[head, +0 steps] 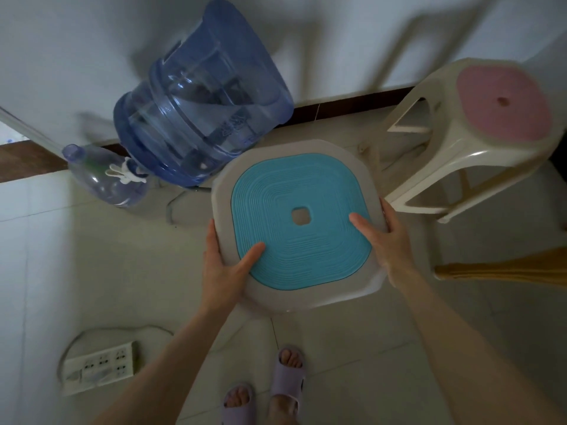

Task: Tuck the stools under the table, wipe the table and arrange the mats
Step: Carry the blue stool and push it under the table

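Stool with blue seat (299,222): held above the tiled floor (122,271), seen from straight overhead.
Left hand (225,266): fingers closed on the seat's near-left rim, thumb across the blue pad, forearm reaching up from below.
Right hand (388,240): fingers wrapped round the right rim, thumb on the pad.
Stool with pink seat (478,127): tilted, just right of it.
Water jug (199,96): embossed writing, unreadable.

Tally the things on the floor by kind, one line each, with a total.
Stools: 2, blue-topped stool and pink-topped stool
Water containers: 2, large jug and small bottle
Power strips: 1, power strip
Total: 5
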A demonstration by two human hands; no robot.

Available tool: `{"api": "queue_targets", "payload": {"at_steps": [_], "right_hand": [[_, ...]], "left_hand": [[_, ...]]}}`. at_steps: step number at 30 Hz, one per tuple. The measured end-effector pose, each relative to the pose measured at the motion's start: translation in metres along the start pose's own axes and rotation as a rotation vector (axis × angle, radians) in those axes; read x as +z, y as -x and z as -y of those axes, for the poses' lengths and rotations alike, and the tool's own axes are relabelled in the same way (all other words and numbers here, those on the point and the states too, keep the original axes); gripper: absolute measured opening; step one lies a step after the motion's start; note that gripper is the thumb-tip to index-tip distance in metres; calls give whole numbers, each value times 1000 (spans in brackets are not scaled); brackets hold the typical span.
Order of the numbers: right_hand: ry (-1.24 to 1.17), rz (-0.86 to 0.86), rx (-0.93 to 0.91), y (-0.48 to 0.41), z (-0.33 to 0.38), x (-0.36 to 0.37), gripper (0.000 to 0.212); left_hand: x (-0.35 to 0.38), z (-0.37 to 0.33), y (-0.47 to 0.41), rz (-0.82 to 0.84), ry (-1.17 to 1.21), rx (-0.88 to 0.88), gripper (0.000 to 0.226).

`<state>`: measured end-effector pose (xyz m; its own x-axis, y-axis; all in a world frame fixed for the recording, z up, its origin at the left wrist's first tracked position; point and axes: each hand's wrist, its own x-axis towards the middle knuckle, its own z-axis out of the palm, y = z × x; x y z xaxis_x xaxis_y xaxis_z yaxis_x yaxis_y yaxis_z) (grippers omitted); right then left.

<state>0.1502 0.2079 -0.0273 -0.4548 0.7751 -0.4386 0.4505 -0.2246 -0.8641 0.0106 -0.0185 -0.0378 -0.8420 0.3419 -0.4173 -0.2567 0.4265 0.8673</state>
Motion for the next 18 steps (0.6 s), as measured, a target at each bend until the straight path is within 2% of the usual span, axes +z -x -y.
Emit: {"api": "queue_targets", "payload": {"at_steps": [8, 10, 14, 18], "right_hand": [[-147, -163, -36, 109, 37, -46, 47], [-193, -209, -17, 136, 32, -57, 50], [-213, -353, 6, 184, 16, -84, 71], [-239, -503, 34, 231, -8, -121, 71]], "left_hand": [[-22, -63, 57, 170, -41, 143, 93], [-23, -72, 73, 229, -58, 178, 90], [-14, -87, 101, 396, -68, 221, 96], [15, -95, 138, 555, -89, 263, 89]]}}
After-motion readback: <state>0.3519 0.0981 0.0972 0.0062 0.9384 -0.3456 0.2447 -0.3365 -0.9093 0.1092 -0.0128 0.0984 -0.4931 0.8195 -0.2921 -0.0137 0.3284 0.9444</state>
